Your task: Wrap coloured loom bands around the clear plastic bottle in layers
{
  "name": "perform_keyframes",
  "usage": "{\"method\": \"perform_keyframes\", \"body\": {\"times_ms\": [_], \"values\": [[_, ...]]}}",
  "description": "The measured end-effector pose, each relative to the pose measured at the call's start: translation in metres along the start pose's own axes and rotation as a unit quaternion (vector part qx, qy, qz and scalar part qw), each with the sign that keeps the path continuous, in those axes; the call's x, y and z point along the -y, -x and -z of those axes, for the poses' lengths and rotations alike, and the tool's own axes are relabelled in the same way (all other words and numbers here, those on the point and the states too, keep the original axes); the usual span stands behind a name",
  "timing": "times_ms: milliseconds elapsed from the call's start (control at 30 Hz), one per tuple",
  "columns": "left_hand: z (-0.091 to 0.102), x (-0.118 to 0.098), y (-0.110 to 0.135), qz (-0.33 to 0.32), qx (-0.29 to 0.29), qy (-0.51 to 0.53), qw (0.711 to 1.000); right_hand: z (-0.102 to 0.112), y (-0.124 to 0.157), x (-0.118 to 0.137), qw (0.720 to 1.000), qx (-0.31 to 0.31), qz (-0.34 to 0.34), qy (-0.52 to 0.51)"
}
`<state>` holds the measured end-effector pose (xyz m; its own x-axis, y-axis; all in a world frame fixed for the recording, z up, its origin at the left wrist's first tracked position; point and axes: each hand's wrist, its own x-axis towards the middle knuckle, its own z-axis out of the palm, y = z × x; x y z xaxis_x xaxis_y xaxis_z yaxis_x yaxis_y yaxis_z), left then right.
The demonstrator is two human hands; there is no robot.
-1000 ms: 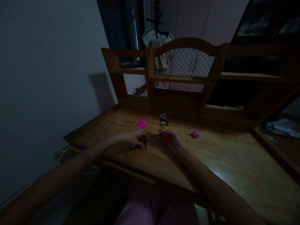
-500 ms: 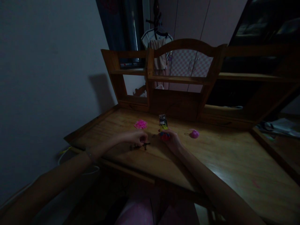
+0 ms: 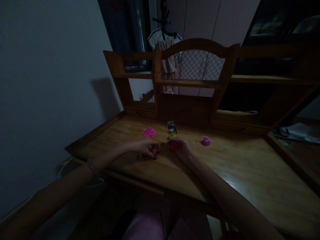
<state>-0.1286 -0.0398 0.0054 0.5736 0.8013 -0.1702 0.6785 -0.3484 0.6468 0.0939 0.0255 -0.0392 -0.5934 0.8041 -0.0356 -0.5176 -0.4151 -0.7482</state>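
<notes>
My right hand [image 3: 184, 150] is closed around a small clear packet [image 3: 172, 135] with a dark top and yellow, blue and red pieces in it. To its left, my left hand [image 3: 147, 146] is low over the desk, with thumb and fingers curled together in a pinch. Right under those fingertips lie small thin dark pieces [image 3: 155, 156]. Whether the fingers grip one of them is too dark to make out. Beyond the left hand sits a loose heap of bright pink strips [image 3: 148, 132].
A round pink item [image 3: 206, 141] with a thin loop beside it lies on the wooden desk [image 3: 240, 160], right of my right hand. A wooden shelf unit [image 3: 190, 83] rises along the back. The wall [image 3: 50, 83] borders the left side, and a white cable [image 3: 60, 171] hangs there.
My left hand has shifted slightly right over the dark pieces, and its thumb and fingers now form a rounder loop. The right hand keeps hold of the packet. The whole view has moved slightly.
</notes>
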Motion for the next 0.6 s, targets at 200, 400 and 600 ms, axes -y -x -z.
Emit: {"method": "perform_keyframes", "body": {"times_ms": [200, 400, 600], "values": [[0.005, -0.004, -0.004, -0.001, -0.01, -0.09, 0.996, -0.003, 0.003, 0.002, 1.0, 0.001, -0.004, -0.002], [0.005, -0.002, -0.016, -0.019, 0.024, -0.077, 0.997, 0.0, 0.001, 0.001, 1.0, 0.008, -0.009, 0.001], [0.002, 0.008, -0.025, -0.021, 0.055, -0.052, 0.997, -0.002, 0.003, 0.002, 1.0, 0.017, -0.003, 0.009]]}}
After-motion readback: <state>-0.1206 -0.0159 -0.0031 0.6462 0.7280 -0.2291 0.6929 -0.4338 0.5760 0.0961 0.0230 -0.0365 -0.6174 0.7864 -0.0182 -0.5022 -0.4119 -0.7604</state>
